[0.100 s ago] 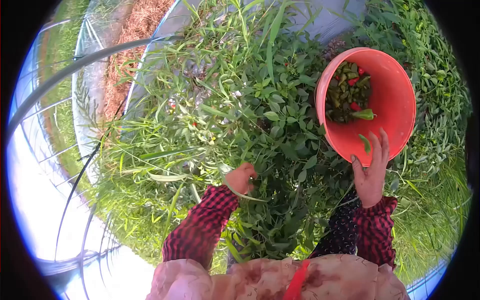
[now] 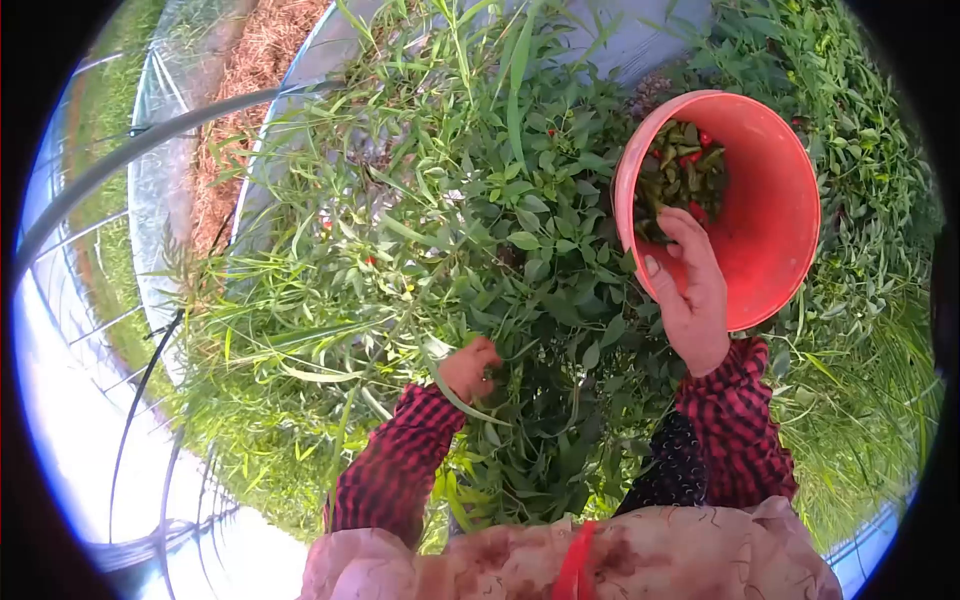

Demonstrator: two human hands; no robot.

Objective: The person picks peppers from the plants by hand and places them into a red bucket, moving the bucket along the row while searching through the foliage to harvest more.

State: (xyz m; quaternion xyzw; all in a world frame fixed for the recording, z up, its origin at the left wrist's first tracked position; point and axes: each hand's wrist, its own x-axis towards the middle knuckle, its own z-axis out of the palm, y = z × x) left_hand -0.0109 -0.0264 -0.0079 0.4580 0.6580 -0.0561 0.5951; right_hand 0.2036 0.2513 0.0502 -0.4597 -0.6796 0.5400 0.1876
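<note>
My left hand (image 2: 470, 370) is among the leaves of the pepper plants (image 2: 540, 240), its fingers curled together; whatever they hold, if anything, is hidden. A long grass blade (image 2: 450, 385) crosses in front of that wrist. My right hand (image 2: 692, 300) reaches over the near rim of a red bucket (image 2: 770, 200), thumb and fingers apart and nothing visible between them. Inside the tilted-looking bucket lie many green peppers (image 2: 690, 175) and several red peppers (image 2: 697, 213). Part of the heap is covered by my right hand.
A curved grey pipe (image 2: 150, 135) arches across the left side. Beyond it run plastic sheeting (image 2: 160, 200) and a strip of brown straw (image 2: 240, 100). Tall grass mixes with the plants. Grey ground sheet (image 2: 640, 40) shows at the top, and dense plants (image 2: 870, 170) stand right of the bucket.
A green pepper was dropping from my right hand into the bucket; now it is out of sight. The right hand has moved left along the rim. The view has shifted slightly.
</note>
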